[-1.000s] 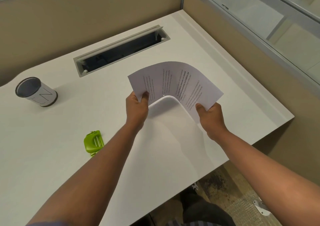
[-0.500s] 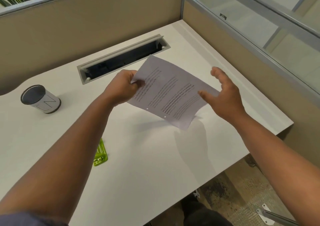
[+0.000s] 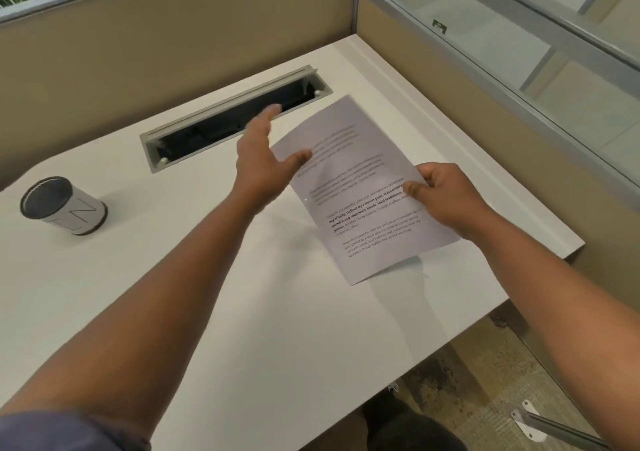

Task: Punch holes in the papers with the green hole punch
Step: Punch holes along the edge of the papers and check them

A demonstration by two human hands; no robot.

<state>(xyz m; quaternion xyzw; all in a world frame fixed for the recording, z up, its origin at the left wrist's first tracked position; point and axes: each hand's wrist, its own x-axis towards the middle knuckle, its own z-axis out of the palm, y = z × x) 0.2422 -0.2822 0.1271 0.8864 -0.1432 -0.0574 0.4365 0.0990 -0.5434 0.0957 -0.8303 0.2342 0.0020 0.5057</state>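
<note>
- Now the right hand [image 3: 446,198] pinches the papers [image 3: 360,187] at their 3 o'clock edge, taking over the grip.
- Left hand [image 3: 263,163] has let go, fingers spread, free to fetch the unseen punch.

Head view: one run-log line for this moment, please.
right hand pinches paper | left hand open, off paper | hole punch not visible

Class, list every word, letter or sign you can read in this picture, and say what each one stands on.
"Defined by a slower pace, it is centered": bold line on the paper.
"strong community bonds, local traditions": bold line below it.
The paper's other lines: too small or blurred to read.
A mark like "Z" or "N": on the cup.
</note>
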